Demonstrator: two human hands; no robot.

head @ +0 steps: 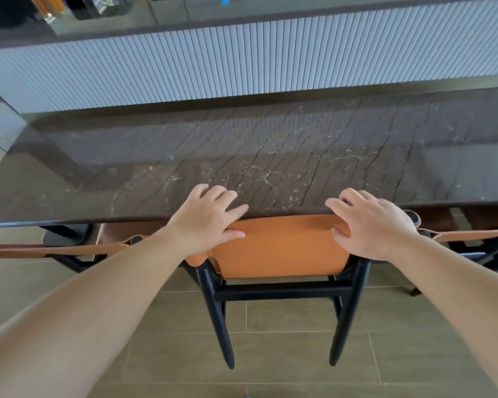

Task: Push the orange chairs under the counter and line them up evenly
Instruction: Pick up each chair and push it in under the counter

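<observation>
An orange chair [279, 248] with black legs stands in front of me, its backrest top right at the edge of the dark marble counter [270, 156]. My left hand [207, 219] rests on the left top of the backrest, thumb pressed on the orange leather and fingers spread over the counter edge. On the right top of the backrest lies my right hand [371, 222], placed the same way. The seat is hidden under the counter. Orange armrest straps of neighbouring chairs show at the left [55, 249] and right [472, 234].
A ribbed white panel [242, 58] rises behind the counter. Black chair legs and a counter base stand under the counter at left [69, 254] and right [486, 254]. The floor is beige tile [285, 354].
</observation>
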